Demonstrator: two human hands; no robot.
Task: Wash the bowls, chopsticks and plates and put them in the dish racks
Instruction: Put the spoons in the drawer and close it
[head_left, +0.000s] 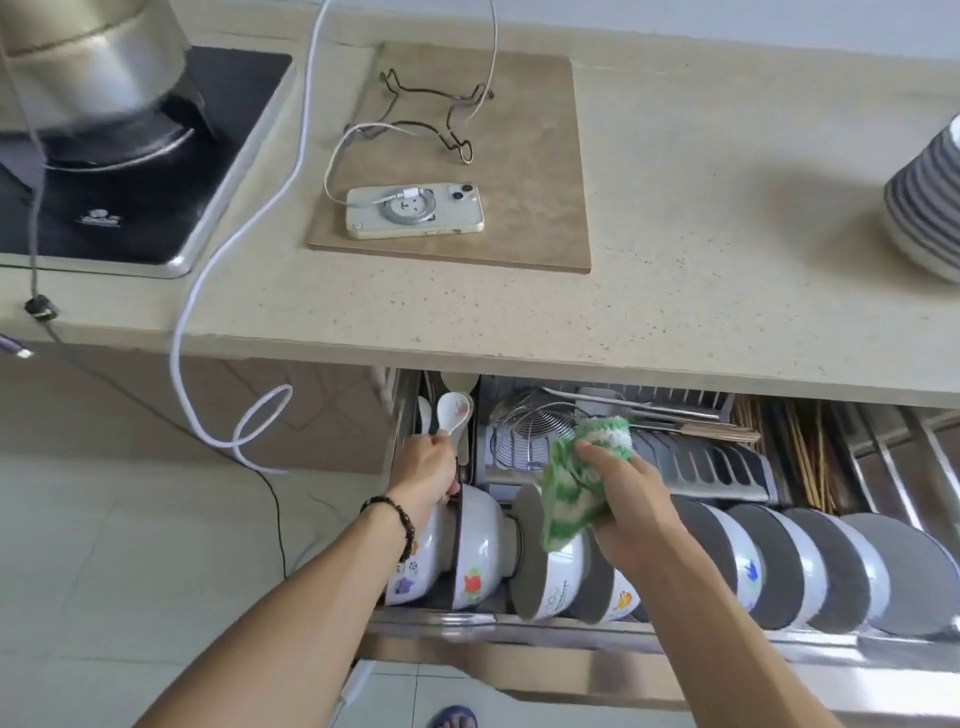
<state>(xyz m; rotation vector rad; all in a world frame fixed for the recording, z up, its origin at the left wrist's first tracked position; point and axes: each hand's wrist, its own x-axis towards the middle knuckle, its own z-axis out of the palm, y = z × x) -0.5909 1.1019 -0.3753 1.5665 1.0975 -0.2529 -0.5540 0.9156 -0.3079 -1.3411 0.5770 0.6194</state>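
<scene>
Glossy ceramic bowls (480, 551) stand in a shiny metal dish rack (571, 642); the green cloth (582, 483) looks fluffy, the speckled stone tabletop (701, 260) matt.

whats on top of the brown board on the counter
On the brown board lie a phone face down with a white cable plugged in, and behind it a bent wire trivet. Whatever is beneath the phone is covered.

Cooktop (104, 171) logo too blurry; no legible txt.
</scene>
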